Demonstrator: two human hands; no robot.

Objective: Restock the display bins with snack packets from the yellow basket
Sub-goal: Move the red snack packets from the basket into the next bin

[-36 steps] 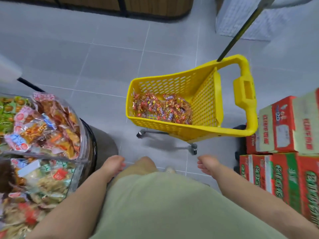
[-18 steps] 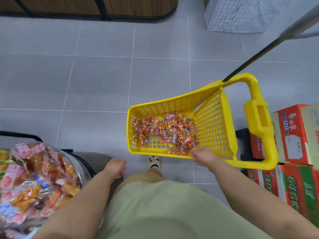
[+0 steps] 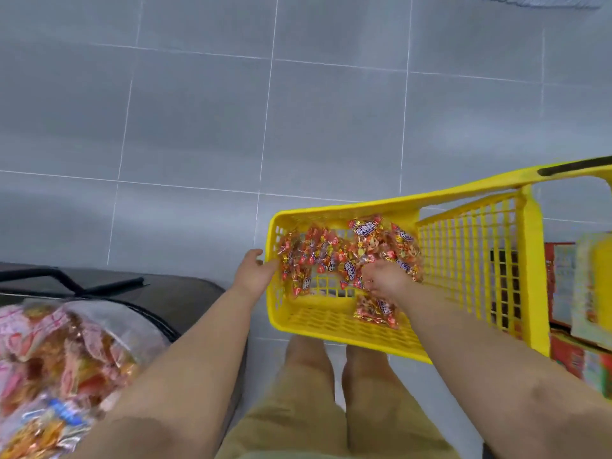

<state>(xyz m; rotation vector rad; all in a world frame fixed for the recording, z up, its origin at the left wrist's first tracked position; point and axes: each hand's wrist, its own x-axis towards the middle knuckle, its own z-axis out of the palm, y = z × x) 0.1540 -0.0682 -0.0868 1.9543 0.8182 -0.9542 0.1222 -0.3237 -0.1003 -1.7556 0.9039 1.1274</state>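
Note:
The yellow basket point(image 3: 344, 209) stands on the floor just in front of my knees, holding a heap of red and orange snack packets point(image 3: 318, 256). My right hand point(image 3: 385, 280) is down inside the basket, fingers curled into the packets at the middle of the heap. One packet point(image 3: 376, 311) lies apart under my right wrist. My left hand point(image 3: 253, 271) is at the basket's left rim with its fingers stretched toward the wall and the thumb raised. The display bin point(image 3: 109, 313), a clear tub full of mixed snack packets, sits at the lower left beside my left forearm.
Red and green cartons point(image 3: 563, 283) are stacked to the right behind the basket's handle end. A black metal frame point(image 3: 69, 281) and a dark base lie on the floor past the bin. Grey floor tiles stretch ahead.
I have bent lower over the basket. My right hand went from the near rim into the packets, and my left hand rose from beside my thigh to the basket's left rim.

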